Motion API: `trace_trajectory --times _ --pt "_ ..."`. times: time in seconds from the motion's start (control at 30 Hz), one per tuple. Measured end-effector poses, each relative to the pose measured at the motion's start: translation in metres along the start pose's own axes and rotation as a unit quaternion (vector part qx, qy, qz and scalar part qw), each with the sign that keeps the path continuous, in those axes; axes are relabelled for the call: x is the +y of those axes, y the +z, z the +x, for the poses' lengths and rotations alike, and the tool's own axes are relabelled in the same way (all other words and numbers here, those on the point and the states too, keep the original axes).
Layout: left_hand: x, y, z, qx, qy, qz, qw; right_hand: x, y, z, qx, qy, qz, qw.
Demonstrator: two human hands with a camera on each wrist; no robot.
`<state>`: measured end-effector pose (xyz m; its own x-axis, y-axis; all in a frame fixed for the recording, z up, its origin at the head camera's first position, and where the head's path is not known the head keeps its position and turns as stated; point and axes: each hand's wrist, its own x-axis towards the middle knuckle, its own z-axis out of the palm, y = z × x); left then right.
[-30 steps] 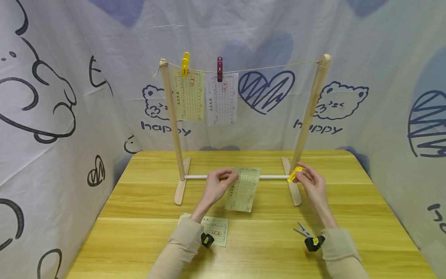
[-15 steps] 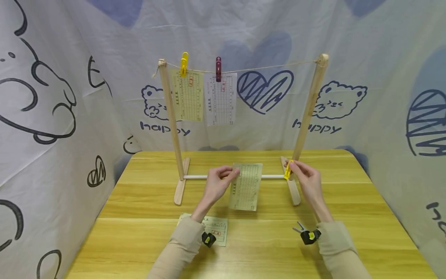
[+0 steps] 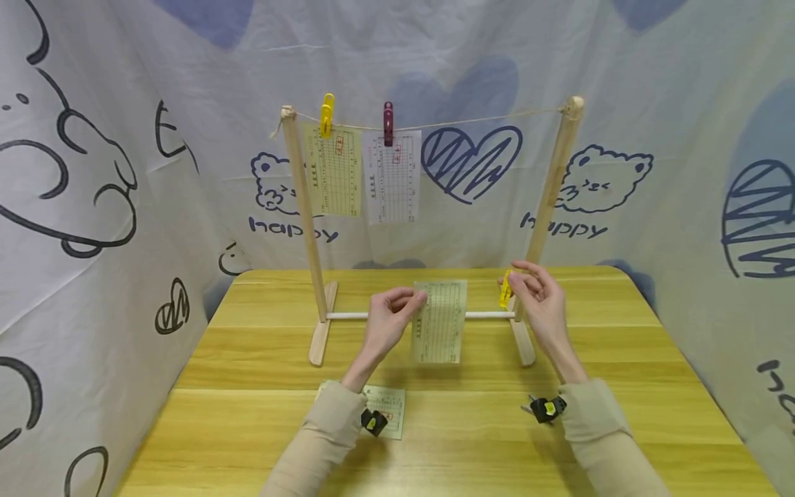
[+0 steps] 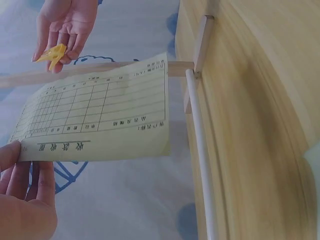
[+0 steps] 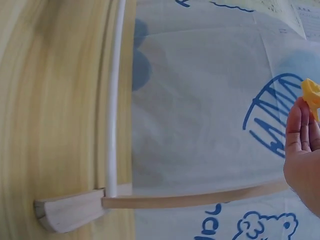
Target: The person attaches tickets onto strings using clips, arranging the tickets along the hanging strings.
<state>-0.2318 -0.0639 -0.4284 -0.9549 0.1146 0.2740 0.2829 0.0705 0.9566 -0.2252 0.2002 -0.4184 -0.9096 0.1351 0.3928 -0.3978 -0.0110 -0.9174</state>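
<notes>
My left hand [image 3: 388, 319] pinches a pale yellow-green printed receipt slip [image 3: 439, 324] by its upper left edge, and the slip hangs upright in front of the stand's white rod. In the left wrist view the printed lines of the slip [image 4: 95, 107] face the camera. To the right, my right hand [image 3: 542, 310] holds a yellow clothespin [image 3: 506, 288] between thumb and fingers, apart from the slip. The right wrist view catches only part of that clothespin [image 5: 311, 92] at its edge.
A string [image 3: 478, 121] spans two wooden posts [image 3: 553, 186]. On it hang a yellow slip [image 3: 335, 176] under a yellow clothespin [image 3: 326, 116] and a white slip [image 3: 394, 183] under a maroon clothespin [image 3: 388, 124]. Another slip [image 3: 391, 400] lies on the table, partly behind the left wrist.
Both hands have risen slightly. The right hand has moved left with the yellow clothespin, closer to the slip. The slip has gone up and straightened in the left hand.
</notes>
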Motion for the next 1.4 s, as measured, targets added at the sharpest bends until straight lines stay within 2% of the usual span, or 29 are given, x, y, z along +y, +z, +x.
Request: trace_trajectory --times 0.23,0.43,0.63,1.07,1.27,1.4 --pt "0.009 0.002 0.003 0.007 0.002 0.004 1.0000 -0.014 0.007 0.008 -0.026 -0.009 -0.045 0.9986" --pt "0.015 0.003 0.009 0.016 0.001 -0.003 0.9999 -0.024 0.015 0.016 -0.031 -0.026 -0.083 0.9957" --pt "0.019 0.005 0.015 0.026 0.009 -0.008 0.9996 -0.035 0.023 0.024 -0.045 -0.029 -0.073 0.9959" --pt "0.025 0.006 0.032 0.037 0.054 -0.025 0.9975 -0.055 0.035 0.046 -0.076 -0.061 -0.054 0.9937" --pt "0.029 0.006 0.038 0.031 0.058 -0.017 0.9977 -0.063 0.040 0.054 -0.082 -0.066 -0.050 0.9932" --pt "0.032 0.006 0.043 0.035 0.060 -0.027 0.9972 -0.069 0.044 0.060 -0.083 -0.068 -0.056 0.9926"
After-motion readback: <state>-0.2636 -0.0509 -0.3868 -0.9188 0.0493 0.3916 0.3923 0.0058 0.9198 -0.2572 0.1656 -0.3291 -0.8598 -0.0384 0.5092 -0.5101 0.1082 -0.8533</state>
